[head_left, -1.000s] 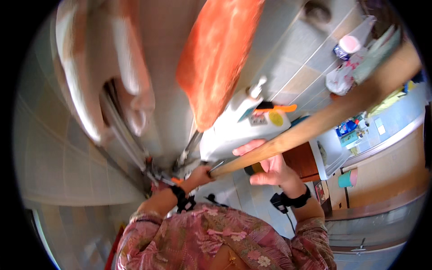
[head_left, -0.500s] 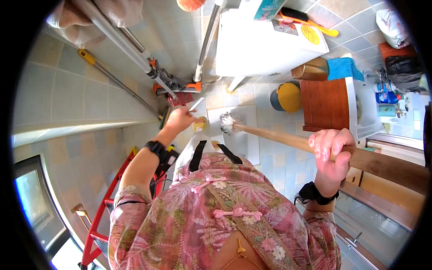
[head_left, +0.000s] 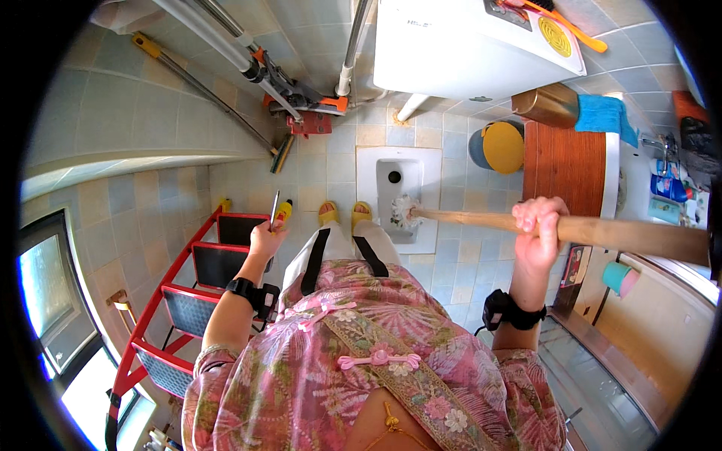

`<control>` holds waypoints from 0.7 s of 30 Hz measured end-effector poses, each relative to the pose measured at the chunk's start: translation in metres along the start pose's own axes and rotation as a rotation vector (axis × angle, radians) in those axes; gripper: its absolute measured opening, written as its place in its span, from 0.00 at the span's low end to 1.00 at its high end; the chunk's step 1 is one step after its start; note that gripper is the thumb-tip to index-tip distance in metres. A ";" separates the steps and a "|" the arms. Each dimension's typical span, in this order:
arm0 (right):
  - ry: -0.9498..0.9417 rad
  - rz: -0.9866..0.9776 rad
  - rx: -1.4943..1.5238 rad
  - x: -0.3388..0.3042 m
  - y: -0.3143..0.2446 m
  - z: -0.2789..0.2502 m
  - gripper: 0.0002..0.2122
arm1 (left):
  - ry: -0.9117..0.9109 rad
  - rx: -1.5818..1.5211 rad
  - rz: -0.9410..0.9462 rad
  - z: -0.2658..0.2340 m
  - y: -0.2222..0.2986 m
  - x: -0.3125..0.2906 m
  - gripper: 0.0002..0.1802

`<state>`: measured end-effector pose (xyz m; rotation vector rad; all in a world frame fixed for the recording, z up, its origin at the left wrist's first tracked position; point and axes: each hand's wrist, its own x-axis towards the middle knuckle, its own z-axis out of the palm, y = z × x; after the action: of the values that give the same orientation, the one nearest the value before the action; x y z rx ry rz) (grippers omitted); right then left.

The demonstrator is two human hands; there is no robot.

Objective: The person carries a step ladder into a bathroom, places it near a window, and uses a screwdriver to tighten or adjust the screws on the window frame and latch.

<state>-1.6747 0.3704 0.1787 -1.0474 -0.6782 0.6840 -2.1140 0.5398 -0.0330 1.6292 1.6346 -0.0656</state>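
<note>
My right hand is wrapped around the thick wooden handle of a mop. Its handle runs nearly level across the view, and the white stringy mop head rests in the near part of the squat toilet. Out to the left, my left hand is closed around a slim silver rod that points away from me; its exact kind is unclear. Just beyond those fingers shows a yellow bottle with a dark cap, partly behind the hand.
A red folding ladder with dark steps stands at my left. Cleaning poles and a floor brush lean by the far left wall. Ahead is a white appliance. Right of the toilet are a yellow-lidded bin and a reddish-brown cabinet.
My left hand has moved left and back toward the ladder with the silver rod. The view has shifted, and the mop head appears farther right and slightly lower, in the toilet pan.
</note>
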 end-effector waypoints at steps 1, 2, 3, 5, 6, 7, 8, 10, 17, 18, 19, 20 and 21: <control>0.005 0.002 -0.012 -0.002 -0.003 -0.003 0.07 | 0.017 0.006 -0.010 0.000 0.000 -0.005 0.14; 0.010 0.004 -0.024 -0.005 -0.006 -0.007 0.07 | 0.033 0.013 -0.020 0.001 0.000 -0.011 0.14; 0.014 0.008 -0.036 -0.006 -0.007 -0.010 0.07 | 0.049 0.020 -0.031 0.002 -0.002 -0.015 0.14; 0.051 0.009 -0.082 -0.008 -0.002 -0.019 0.06 | 0.038 0.021 -0.051 0.003 -0.010 -0.016 0.14; 0.079 0.035 -0.098 -0.006 0.008 -0.028 0.05 | 0.033 0.024 -0.060 0.003 -0.013 -0.017 0.14; 0.119 0.056 -0.113 -0.007 0.020 -0.034 0.05 | 0.024 0.037 -0.060 0.001 -0.013 -0.016 0.14; 0.297 0.169 -0.259 -0.006 0.038 -0.038 0.05 | 0.019 0.034 -0.058 -0.001 -0.013 -0.013 0.14; 0.253 0.281 -0.374 0.000 0.085 -0.050 0.04 | 0.005 0.012 -0.059 0.001 -0.017 -0.009 0.14; 0.307 0.208 -0.381 -0.003 0.159 -0.063 0.06 | 0.001 -0.052 -0.080 0.005 -0.011 -0.004 0.13; 0.294 0.188 -0.397 0.000 0.162 -0.069 0.06 | 0.009 -0.036 -0.064 0.005 -0.009 -0.005 0.13; 0.282 0.171 -0.412 0.001 0.163 -0.069 0.06 | 0.010 -0.052 -0.070 0.004 -0.012 -0.007 0.13; 0.285 0.174 -0.419 0.005 0.164 -0.067 0.07 | 0.011 -0.067 -0.076 0.004 -0.016 -0.008 0.14; 0.271 0.173 -0.423 0.007 0.166 -0.067 0.07 | 0.012 -0.083 -0.081 0.003 -0.019 -0.010 0.14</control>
<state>-1.6476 0.3971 0.0032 -1.5720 -0.5092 0.5420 -2.1300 0.5267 -0.0387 1.5037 1.6905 -0.0288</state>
